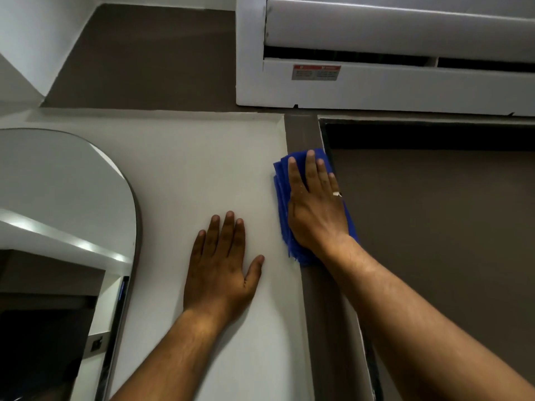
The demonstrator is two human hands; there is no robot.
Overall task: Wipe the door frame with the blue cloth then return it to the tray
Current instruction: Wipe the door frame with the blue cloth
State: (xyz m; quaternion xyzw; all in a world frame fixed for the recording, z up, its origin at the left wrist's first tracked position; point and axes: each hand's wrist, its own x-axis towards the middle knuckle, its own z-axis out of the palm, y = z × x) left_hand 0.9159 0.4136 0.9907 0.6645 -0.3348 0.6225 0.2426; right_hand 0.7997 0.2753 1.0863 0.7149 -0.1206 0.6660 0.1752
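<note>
The brown door frame (302, 131) runs up the wall to its top corner, with the brown door (434, 227) to its right. A folded blue cloth (281, 198) lies flat against the upper part of the frame. My right hand (314, 204) presses on the cloth with fingers stretched out, covering most of it. My left hand (223, 267) rests flat on the pale wall left of the frame, fingers apart, holding nothing. No tray is in view.
A white air conditioner (390, 82) hangs just above the door. An arched mirror (63, 227) with a dark rim is mounted on the pale wall (188, 169) at the left.
</note>
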